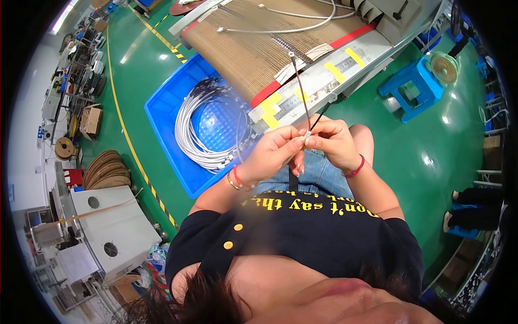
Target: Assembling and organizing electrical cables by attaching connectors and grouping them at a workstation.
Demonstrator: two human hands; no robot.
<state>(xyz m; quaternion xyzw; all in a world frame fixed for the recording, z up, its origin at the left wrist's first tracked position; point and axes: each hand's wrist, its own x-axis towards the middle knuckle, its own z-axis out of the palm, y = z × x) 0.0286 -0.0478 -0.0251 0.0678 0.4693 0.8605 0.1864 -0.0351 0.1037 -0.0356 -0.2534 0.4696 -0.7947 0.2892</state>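
Both my hands meet in front of my lap, at the near end of a brown mesh conveyor belt. My left hand pinches the small white end of a two-wire lead between thumb and fingers. From the other side, my right hand is closed on the same lead, its fingertips touching the left ones. A dark red wire rises from the pinch to a ring terminal over the belt's edge. The shorter black wire slants right to another ring terminal. Fingers hide part of the white end.
To the left on the floor, a blue bin holds coiled white cables. More white cable lies across the belt. A blue stool and a small fan stand at the right. Grey machinery and cable reels fill the left.
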